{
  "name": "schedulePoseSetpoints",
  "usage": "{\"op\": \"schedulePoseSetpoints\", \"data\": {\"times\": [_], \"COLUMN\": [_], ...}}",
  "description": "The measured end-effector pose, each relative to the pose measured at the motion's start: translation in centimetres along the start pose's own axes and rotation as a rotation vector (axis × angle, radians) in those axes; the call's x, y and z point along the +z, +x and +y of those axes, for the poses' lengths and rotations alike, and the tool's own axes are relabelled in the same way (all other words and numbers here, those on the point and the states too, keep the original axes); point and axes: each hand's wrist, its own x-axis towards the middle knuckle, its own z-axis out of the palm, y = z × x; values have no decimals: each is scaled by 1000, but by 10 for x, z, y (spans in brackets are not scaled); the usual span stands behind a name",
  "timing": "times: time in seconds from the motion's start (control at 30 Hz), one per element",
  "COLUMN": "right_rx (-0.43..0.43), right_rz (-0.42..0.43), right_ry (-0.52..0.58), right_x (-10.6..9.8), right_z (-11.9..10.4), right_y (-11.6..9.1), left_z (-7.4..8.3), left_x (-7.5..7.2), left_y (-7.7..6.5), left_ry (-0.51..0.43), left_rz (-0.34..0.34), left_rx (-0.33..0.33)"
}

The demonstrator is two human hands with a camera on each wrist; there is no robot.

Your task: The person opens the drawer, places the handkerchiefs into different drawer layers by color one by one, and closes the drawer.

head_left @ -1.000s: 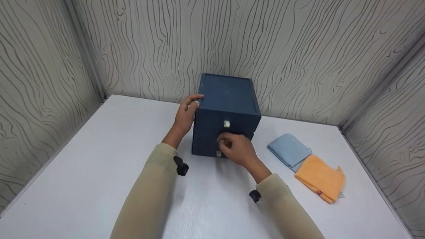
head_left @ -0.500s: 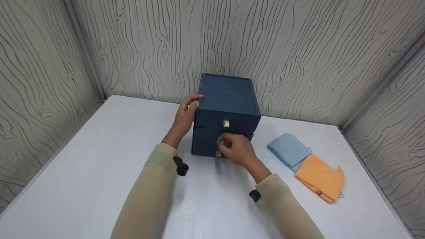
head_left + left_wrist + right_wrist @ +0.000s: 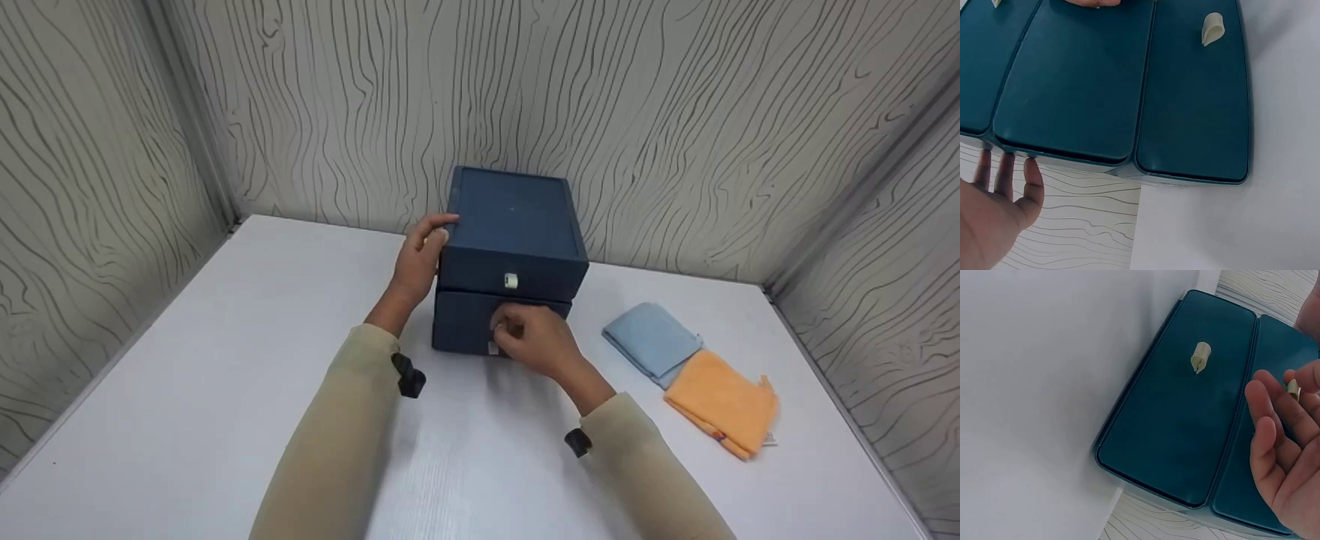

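The right hand (image 3: 536, 334) is at the front of the blue drawer cabinet (image 3: 517, 214), its thumb and finger pinching the middle pull tab (image 3: 1294, 390) while the other fingers curve loosely beside it. The left hand (image 3: 418, 259) is at the cabinet's upper left edge, spread rather than clenched, with fingertips touching its side and one finger reaching the top. The cabinet thus sits between the two hands, with the middle drawer (image 3: 1072, 84) directly under the right one.

The top pull tab (image 3: 511, 280) is on the cabinet's front just above the right hand, and the bottom pull tab (image 3: 1213, 29) is just below it. In the head view, the right hand covers the middle tab and part of that drawer's face. Beige sleeves (image 3: 322, 442) extend from the cabinet toward the person. To the cabinet's right, a folded blue cloth (image 3: 651, 339) lies on the white counter (image 3: 187, 375); an orange cloth (image 3: 724, 405) meets its near corner, farther from the cabinet. Wood-grain panels (image 3: 360, 97) rise behind and on both sides of the cabinet.

Compared with a second ago, the seam beneath the cabinet's top drawer shows more clearly, and the middle drawer's face appears slightly farther forward. Both hands keep nearly the same places on the cabinet.
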Motion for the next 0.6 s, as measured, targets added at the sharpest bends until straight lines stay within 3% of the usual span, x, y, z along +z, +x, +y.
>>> {"op": "schedulePoseSetpoints", "data": {"times": [0.6], "right_rx": [-37], "right_rz": [0], "right_ry": [37], "right_x": [3], "right_z": [-2], "right_y": [-12], "left_z": [0], "left_x": [-1], "left_y": [0], "left_ry": [-2], "left_rz": [-11], "left_rx": [-24]}}
